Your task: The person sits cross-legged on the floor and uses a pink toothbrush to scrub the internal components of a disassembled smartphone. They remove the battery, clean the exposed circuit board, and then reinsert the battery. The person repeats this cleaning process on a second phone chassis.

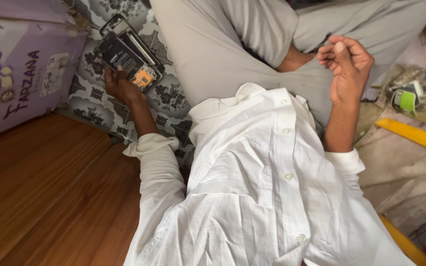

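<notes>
Left hand [120, 84] grips an opened phone [130, 53] on the floral mat [169, 98]; right hand [347, 64] curls empty over the knee, looks mid-teardown.

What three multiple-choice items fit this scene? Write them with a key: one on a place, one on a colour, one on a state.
1. Where is the opened black phone?
A. Over the grey flowered cushion
B. On the wooden floor
C. On the yellow strip

2. What colour is the buttoned cloth shirt?
A. Grey
B. White
C. Purple

3. What state is the phone in?
A. Back cover off, insides bare
B. Sealed in a box
C. Wrapped in cloth

Key:
1 A: the left hand holds it above the cushion.
2 B: sleeves and front are white.
3 A: its battery and an orange part show.
</notes>
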